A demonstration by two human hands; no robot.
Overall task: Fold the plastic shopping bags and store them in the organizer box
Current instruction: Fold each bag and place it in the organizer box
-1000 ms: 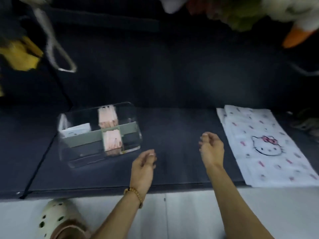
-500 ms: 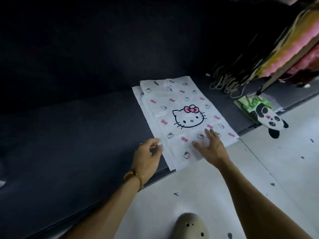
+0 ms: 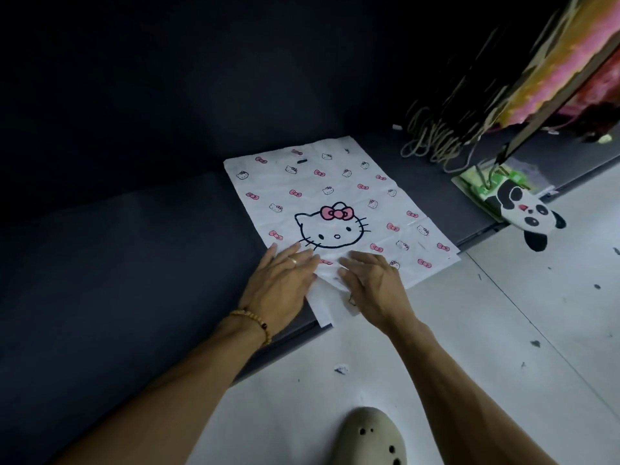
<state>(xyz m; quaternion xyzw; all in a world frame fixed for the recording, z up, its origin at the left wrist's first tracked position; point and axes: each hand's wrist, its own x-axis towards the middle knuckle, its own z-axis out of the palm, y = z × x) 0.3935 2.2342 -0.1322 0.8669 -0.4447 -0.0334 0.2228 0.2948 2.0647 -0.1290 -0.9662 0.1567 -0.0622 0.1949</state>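
A dark blue-grey padded mat (image 3: 127, 263) carries the things — it runs from the left side across to the right, and its near edge meets a white floor (image 3: 503, 330). Flat on the mat lies a white plastic bag (image 3: 335, 182) printed with a cat face and small pink bows; its near end overhangs the mat's edge onto the floor. Further right, a tangle of pale cord loops (image 3: 432, 142) rests on the mat, and beside them a green packet (image 3: 476, 182) with a panda-shaped item (image 3: 523, 209) sticking out over the floor. The floor itself bears dark specks and a cream perforated clog (image 3: 372, 437) at the bottom.
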